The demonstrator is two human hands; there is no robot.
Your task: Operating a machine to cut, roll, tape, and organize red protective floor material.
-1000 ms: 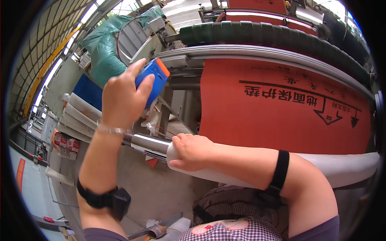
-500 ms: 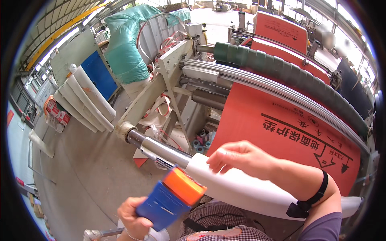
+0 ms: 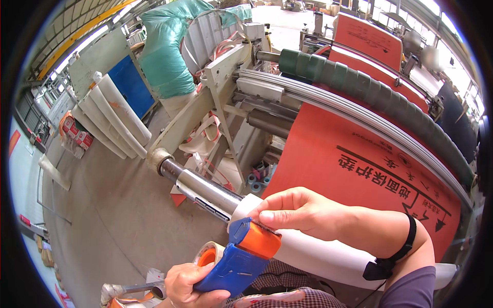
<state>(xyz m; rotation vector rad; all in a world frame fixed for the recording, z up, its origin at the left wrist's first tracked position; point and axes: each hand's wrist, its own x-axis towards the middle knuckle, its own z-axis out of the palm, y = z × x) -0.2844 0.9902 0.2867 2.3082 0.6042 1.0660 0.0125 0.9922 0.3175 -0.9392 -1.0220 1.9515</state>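
My left hand (image 3: 192, 287) is closed round a blue and orange tape dispenser (image 3: 233, 269), low in front of me. A tape roll (image 3: 209, 253) with an orange core shows at the dispenser's left side. The thumb and fingers of my right hand (image 3: 287, 209) are pinched together at the dispenser's dark toothed edge; whatever is between them is hidden. Just beyond both hands, a white roll (image 3: 321, 251) sits on a metal shaft (image 3: 205, 192). Behind the right hand hangs a red printed sheet (image 3: 328, 149).
A green-wrapped roller (image 3: 328, 69) and metal rails (image 3: 308, 95) cross the machine. Its frame (image 3: 187, 115) stands left of the sheet. White rolls (image 3: 120, 115) lean at the left near a blue panel (image 3: 131, 87). A teal-covered object (image 3: 164, 56) is behind them.
My left hand has moved the tape dispenser right and turned it, bringing the tape roll into view. My right hand has lowered slightly, from above the white roll to the dispenser's edge.
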